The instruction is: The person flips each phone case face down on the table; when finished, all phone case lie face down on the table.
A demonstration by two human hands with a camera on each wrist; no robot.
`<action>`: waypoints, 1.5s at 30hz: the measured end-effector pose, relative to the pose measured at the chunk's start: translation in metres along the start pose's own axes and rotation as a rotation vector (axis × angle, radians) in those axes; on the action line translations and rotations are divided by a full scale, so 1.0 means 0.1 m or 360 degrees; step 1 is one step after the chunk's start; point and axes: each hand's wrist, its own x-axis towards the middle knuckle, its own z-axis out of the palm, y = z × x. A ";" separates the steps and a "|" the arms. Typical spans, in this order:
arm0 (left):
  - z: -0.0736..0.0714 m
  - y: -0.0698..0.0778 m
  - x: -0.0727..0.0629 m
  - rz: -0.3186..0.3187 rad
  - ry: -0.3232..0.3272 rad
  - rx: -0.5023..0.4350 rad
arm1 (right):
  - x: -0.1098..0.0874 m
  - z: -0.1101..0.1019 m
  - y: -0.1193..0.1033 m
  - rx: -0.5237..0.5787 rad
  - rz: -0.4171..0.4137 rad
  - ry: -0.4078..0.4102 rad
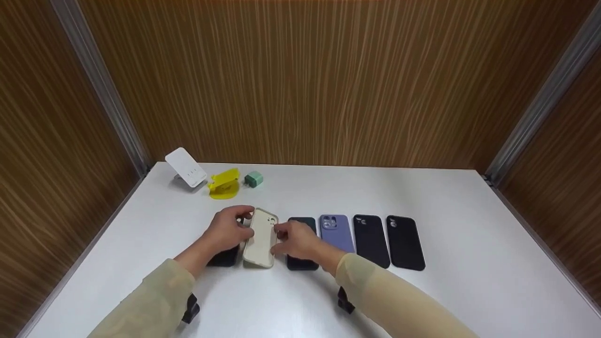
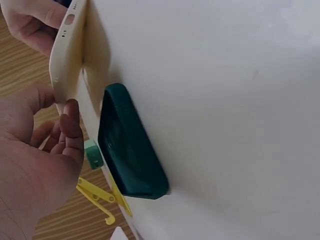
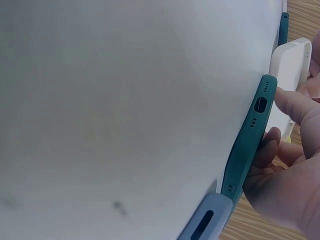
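Note:
Both hands are at a cream phone case, tilted with its camera cutouts at the upper right. My left hand pinches its left edge between thumb and fingers. On the opposite edge, my right hand grips with thumb and fingertips. The left wrist view shows the cream case's bottom edge with a shadow beneath it. A dark green phone case lies hollow side up beside the left hand. Below the right hand is another dark green case, partly hidden by that hand in the head view.
Rightward in the row lie a lavender phone case and two black cases, one beside the other. Along the back left stand a white phone stand, a yellow folding stand and a green charger plug. Wood-grain panels enclose the table.

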 end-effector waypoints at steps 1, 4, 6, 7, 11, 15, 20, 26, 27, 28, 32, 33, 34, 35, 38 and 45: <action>0.00 0.01 -0.01 0.0009 -0.0001 0.0004 | 0.00 0.00 0.00 0.0000 0.0006 -0.0007; -0.01 0.05 -0.02 0.0024 0.0002 -0.0001 | 0.00 0.01 -0.01 -0.0006 0.0002 -0.0011; -0.01 0.06 -0.02 0.0026 -0.0001 -0.0019 | 0.00 0.01 0.00 -0.0018 -0.0011 -0.0005; -0.02 0.07 -0.03 0.0024 -0.0005 -0.0036 | 0.00 0.01 0.00 -0.0018 -0.0010 -0.0005; -0.01 0.09 -0.02 -0.0025 -0.0011 -0.0109 | 0.00 0.01 0.00 -0.0027 0.0001 -0.0003; 0.00 0.10 -0.02 -0.0070 0.0000 -0.0187 | 0.00 0.01 -0.01 -0.0017 0.0024 -0.0002; 0.01 0.11 -0.03 -0.0101 0.0006 -0.0288 | 0.00 0.01 -0.01 -0.0013 0.0019 0.0013; 0.02 0.12 -0.05 -0.0111 0.0001 -0.0347 | -0.01 0.01 -0.01 0.0016 -0.0011 0.0075; 0.02 0.12 -0.05 -0.0106 0.0000 -0.0348 | -0.02 0.01 -0.01 0.0023 -0.0016 0.0080; 0.02 0.11 -0.05 -0.0105 0.0002 -0.0349 | -0.02 0.01 -0.01 0.0032 -0.0020 0.0082; 0.02 0.10 -0.05 -0.0101 0.0001 -0.0369 | -0.01 0.01 -0.02 0.0071 -0.0053 0.0061; 0.02 0.10 -0.05 -0.0102 -0.0002 -0.0373 | -0.01 0.01 -0.02 0.0082 -0.0054 0.0052; 0.02 0.09 -0.05 -0.0105 -0.0001 -0.0385 | -0.01 0.00 -0.01 0.0095 -0.0060 0.0045; 0.02 0.09 -0.05 -0.0108 -0.0004 -0.0394 | -0.01 0.00 -0.01 0.0106 -0.0063 0.0038; 0.02 0.08 -0.05 -0.0122 -0.0009 -0.0415 | 0.01 -0.04 0.01 0.0192 -0.0038 0.0013; 0.04 0.07 -0.06 -0.0141 -0.0009 -0.0450 | 0.08 -0.20 0.08 0.0755 0.0216 -0.0156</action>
